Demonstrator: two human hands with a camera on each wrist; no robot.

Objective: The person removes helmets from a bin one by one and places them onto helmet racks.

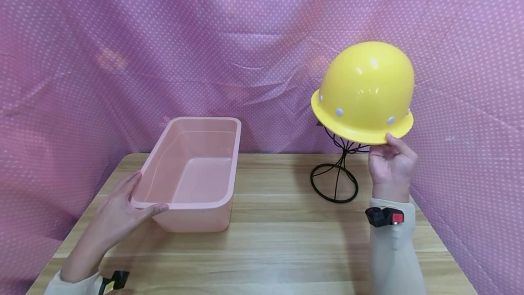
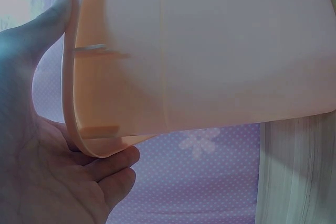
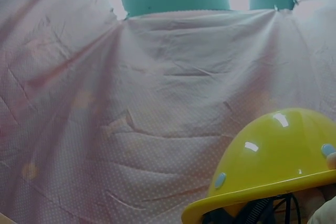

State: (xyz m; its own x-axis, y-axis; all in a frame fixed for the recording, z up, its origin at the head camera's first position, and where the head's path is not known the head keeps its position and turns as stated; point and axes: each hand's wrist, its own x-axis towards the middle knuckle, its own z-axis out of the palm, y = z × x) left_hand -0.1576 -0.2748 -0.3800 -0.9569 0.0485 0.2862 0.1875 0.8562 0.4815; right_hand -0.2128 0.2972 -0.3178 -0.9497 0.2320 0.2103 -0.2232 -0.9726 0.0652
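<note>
A yellow hard hat (image 1: 368, 85) is held up at the right by my right hand (image 1: 393, 165), thumb on top of the brim and fingers underneath. Beneath and behind the hat is a black wire stand (image 1: 344, 158) with a round base on the table; the hat hides its upper part. My left hand (image 1: 123, 208) grips the near left corner of a pink plastic tub (image 1: 200, 217), its thumb along the front rim. In the left wrist view the fingers (image 2: 118, 182) curl under the rim. The right wrist view shows dark straps (image 3: 257, 211) inside the hat.
The tub stands on a light wooden table (image 1: 286, 240), left of the middle. A pink dotted cloth (image 1: 266, 58) hangs behind the table and along both sides. Wrist cameras are strapped over both sleeves (image 1: 395, 258).
</note>
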